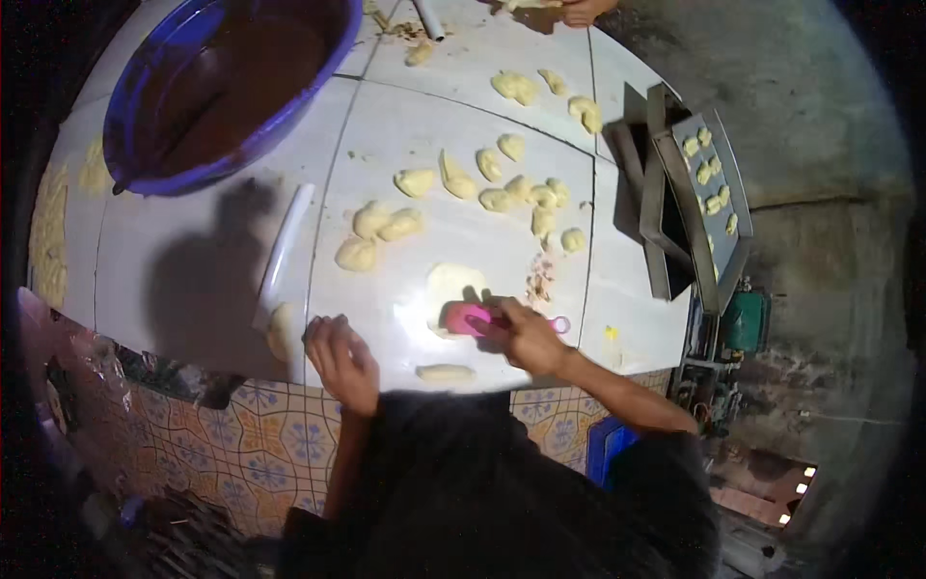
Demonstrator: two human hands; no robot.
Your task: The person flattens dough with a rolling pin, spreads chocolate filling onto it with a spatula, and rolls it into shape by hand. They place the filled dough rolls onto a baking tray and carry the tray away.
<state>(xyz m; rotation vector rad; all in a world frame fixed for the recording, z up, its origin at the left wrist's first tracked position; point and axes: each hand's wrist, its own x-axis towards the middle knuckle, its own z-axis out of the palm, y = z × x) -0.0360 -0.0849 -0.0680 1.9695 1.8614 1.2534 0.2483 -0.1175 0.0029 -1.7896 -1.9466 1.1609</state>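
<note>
My right hand (532, 338) grips a pink spatula (470, 320) whose ringed handle end sticks out beyond my fingers. Its blade rests over a flattened round of pale dough (453, 280), with something brown at the blade's tip. My left hand (344, 365) lies at the table's near edge, palm down, holding nothing, with its fingers apart. Between the hands, near the edge, is a small dough roll (446, 372). A white rolling pin (286, 241) slants left of the dough, and another pale dough piece (280, 331) sits beside my left hand.
Several dough lumps (386, 224) are scattered over the white tiled table (405, 125). A large blue basin (111, 145) of brown filling stands at far left. Metal trays (738, 183), one bearing shaped dough, lean at the right edge. Another person's hand (584, 12) shows at the far edge.
</note>
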